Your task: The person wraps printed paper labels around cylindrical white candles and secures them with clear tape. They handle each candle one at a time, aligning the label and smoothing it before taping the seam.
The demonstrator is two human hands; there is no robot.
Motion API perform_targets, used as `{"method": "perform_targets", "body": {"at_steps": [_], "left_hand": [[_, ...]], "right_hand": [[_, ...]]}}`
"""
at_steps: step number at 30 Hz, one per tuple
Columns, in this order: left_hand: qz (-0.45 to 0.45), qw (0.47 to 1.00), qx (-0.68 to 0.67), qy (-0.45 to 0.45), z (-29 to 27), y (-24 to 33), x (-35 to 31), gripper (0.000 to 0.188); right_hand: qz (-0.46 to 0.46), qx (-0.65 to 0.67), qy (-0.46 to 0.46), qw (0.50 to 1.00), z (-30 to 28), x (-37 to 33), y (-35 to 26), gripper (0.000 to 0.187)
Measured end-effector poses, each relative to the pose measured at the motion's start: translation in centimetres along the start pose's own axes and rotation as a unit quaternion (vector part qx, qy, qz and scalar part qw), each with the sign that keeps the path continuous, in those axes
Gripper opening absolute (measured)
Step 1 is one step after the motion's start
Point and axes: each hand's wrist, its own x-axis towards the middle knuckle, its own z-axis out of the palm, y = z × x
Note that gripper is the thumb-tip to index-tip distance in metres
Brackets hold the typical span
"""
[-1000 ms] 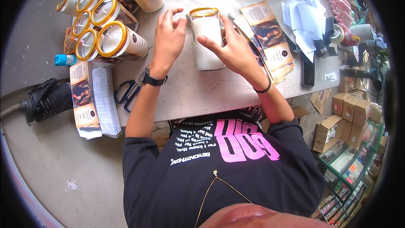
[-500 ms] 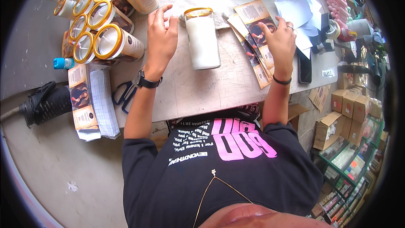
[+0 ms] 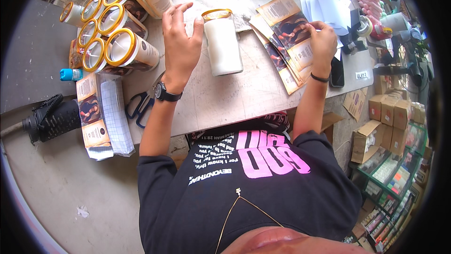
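A white jar candle in clear glass with a gold rim (image 3: 222,42) lies on the worktable before me, its rim end away from me. Just left of it my left hand (image 3: 181,45) is held with fingers stretched and thumb apart, holding nothing. To the candle's right is a fanned stack of printed brown-and-cream paper labels (image 3: 286,47). At the right edge of the top label, my right hand (image 3: 323,42) has thumb and fingertips pinched together on the paper. Its other fingers are curled and partly hidden.
Several labelled candles with gold rims (image 3: 123,47) crowd the far left. Nearer are a blue cap (image 3: 71,74), scissors (image 3: 139,108) and stacked labels beside backing paper (image 3: 117,118). White sheets (image 3: 329,14), a phone (image 3: 337,72) and a tape roll (image 3: 365,26) lie right. Boxes (image 3: 387,113) stand beyond the table.
My right hand has gone from spread fingers over the labels to a pinch at the top label's right edge. My left hand, still open, has shifted slightly right, towards the candle.
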Motion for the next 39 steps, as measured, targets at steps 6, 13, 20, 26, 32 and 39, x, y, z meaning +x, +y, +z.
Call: {"method": "perform_targets", "body": {"at_steps": [6,13,20,26,32,39], "left_hand": [[0.224,0.974,0.039,0.015,0.2,4.0,-1.0,0.028],[0.28,0.922,-0.184,-0.195,2.8,10.3,-5.0,0.042],[0.045,0.846,-0.505,-0.168,2.1,9.9,-3.9,0.038],[0.033,0.819,-0.554,-0.147,0.3,9.2,-3.5,0.039],[-0.013,0.796,-0.593,-0.125,-0.2,8.4,-3.7,0.025],[-0.02,0.804,-0.584,-0.11,-0.3,8.5,-3.6,0.02]], "right_hand": [[-0.063,0.228,-0.021,0.971,-3.1,-1.9,-0.4,0.023],[-0.087,0.458,-0.054,0.883,-6.5,-7.7,-6.0,0.021],[-0.198,0.642,-0.067,0.738,-5.5,-11.7,-7.8,0.027],[-0.293,0.63,-0.081,0.715,-5.5,-14.2,-8.6,0.029],[-0.321,0.594,-0.045,0.736,-4.9,-14.9,-9.0,0.033],[-0.318,0.59,-0.045,0.74,-4.8,-15.0,-9.4,0.033]]}}
